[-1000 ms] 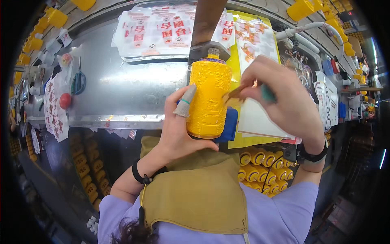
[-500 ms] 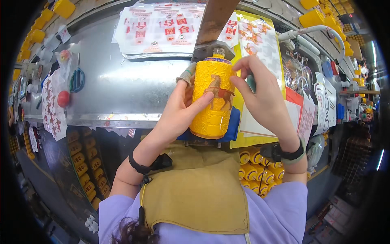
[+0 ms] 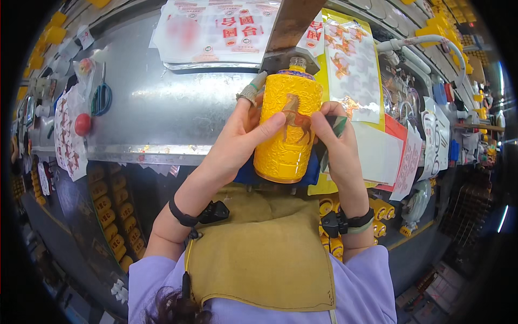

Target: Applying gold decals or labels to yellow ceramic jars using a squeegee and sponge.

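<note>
A yellow embossed bottle (image 3: 280, 159) with a clear glass neck leans away from me on a blue pad (image 3: 311, 175). On its front sits a brown horse decal (image 3: 296, 125). My left hand (image 3: 234, 132) wraps the bottle's left side, its thumb pressing near the horse's chest; a pale cover sits on one of its fingers. At the bottle's right side, my right hand (image 3: 341, 146) is closed round a dark green flat piece (image 3: 339, 126). The right thumb touches the bottle by the horse's rump. Fingers behind the bottle are hidden.
Beyond the bottle stands a brown upright post (image 3: 288, 27). Printed sheets (image 3: 216, 32) lie behind on the metal bench (image 3: 156, 108). Right of the bottle are a horse decal sheet (image 3: 353, 70) and a white card (image 3: 372, 156). Teal scissors (image 3: 101, 100) and a red ball (image 3: 82, 125) sit left.
My right hand has come down from the bottle's shoulder to its side by the horse's rump. The dark green piece shows more. The bottle has shifted slightly right.
</note>
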The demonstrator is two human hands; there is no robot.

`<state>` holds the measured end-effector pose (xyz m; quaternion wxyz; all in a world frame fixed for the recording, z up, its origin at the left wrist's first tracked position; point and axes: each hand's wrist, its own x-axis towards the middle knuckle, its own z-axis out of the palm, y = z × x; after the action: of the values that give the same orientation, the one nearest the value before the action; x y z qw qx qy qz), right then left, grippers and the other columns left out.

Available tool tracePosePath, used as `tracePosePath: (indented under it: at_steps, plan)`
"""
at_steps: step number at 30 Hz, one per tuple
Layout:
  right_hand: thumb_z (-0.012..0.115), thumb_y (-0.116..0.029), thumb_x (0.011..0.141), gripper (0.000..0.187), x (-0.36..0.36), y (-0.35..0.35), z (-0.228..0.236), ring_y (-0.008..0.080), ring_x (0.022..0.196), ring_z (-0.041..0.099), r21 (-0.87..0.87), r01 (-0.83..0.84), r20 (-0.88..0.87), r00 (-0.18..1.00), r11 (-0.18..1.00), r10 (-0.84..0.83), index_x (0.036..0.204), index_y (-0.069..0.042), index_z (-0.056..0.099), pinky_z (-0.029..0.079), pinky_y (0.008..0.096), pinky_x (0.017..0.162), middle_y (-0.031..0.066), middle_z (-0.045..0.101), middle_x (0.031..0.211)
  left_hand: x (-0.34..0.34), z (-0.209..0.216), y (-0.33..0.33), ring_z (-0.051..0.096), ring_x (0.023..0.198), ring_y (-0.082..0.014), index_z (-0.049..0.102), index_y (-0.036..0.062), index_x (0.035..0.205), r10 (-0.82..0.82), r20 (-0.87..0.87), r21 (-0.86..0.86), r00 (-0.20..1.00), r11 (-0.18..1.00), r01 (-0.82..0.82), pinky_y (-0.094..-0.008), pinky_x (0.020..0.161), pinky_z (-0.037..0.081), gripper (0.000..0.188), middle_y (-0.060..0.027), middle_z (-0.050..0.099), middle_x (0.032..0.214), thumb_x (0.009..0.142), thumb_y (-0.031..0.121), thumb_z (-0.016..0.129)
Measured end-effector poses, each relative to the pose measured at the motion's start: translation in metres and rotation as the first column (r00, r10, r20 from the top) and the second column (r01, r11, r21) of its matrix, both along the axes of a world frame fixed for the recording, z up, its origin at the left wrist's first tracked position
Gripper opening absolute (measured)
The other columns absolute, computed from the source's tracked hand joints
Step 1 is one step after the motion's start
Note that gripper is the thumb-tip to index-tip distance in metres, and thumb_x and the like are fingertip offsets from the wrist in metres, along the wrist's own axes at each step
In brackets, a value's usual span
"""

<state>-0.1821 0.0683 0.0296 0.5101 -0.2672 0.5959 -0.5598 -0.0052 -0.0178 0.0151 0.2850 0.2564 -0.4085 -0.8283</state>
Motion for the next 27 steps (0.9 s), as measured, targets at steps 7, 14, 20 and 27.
tracePosePath:
  at_steps: [7, 14, 20, 27]
  plan:
    - [0.071, -0.016, 0.097, 0.024, 0.0047, 0.004, -0.0006, 0.0032, 0.079, 0.049, -0.027, 0.029, 0.018, 0.999, 0.999, -0.028, 0.105, -0.008, 0.05, 0.038, 0.0185, 0.069, -0.0053, 0.052, 0.086, -0.0015, -0.0038, 0.0023, 0.034, 0.146, -0.0237, 0.02, 0.0058, 0.159, 0.04, -0.014, 0.033, 0.999, 0.999, -0.039, -0.0389, 0.12, 0.026, 0.066, -0.0132, 0.034, 0.159, 0.104, 0.017, 0.055]
    - [0.071, -0.015, 0.097, 0.024, 0.0057, 0.0046, 0.0007, 0.0029, 0.081, 0.049, -0.024, 0.029, 0.034, 0.999, 0.999, -0.029, 0.106, -0.008, 0.05, 0.039, 0.0181, 0.07, -0.0054, 0.052, 0.087, -0.0041, -0.0027, 0.004, 0.035, 0.146, -0.0241, 0.02, 0.0058, 0.159, 0.059, -0.027, 0.016, 0.998, 0.998, -0.058, -0.0389, 0.119, 0.027, 0.068, -0.0148, 0.035, 0.158, 0.103, 0.018, 0.056]
    - [0.071, -0.014, 0.097, 0.024, 0.004, 0.0051, -0.0025, 0.0033, 0.082, 0.05, -0.032, 0.022, 0.028, 0.999, 0.999, -0.021, 0.107, -0.007, 0.05, 0.04, 0.0181, 0.072, -0.0048, 0.052, 0.087, -0.004, -0.0022, 0.0046, 0.034, 0.146, -0.0242, 0.02, 0.0061, 0.159, 0.064, -0.02, 0.019, 0.998, 0.998, -0.064, -0.039, 0.119, 0.027, 0.068, -0.0143, 0.035, 0.158, 0.103, 0.017, 0.056]
    - [0.072, -0.014, 0.096, 0.025, 0.0062, 0.0044, -0.003, 0.004, 0.081, 0.051, -0.052, 0.038, 0.058, 0.998, 0.998, -0.035, 0.107, -0.007, 0.05, 0.04, 0.0185, 0.072, -0.0047, 0.052, 0.087, -0.0047, -0.0042, 0.0046, 0.034, 0.146, -0.0243, 0.02, 0.0062, 0.159, 0.067, -0.004, 0.007, 0.998, 0.998, -0.067, -0.0391, 0.12, 0.027, 0.066, -0.0145, 0.036, 0.158, 0.103, 0.016, 0.055]
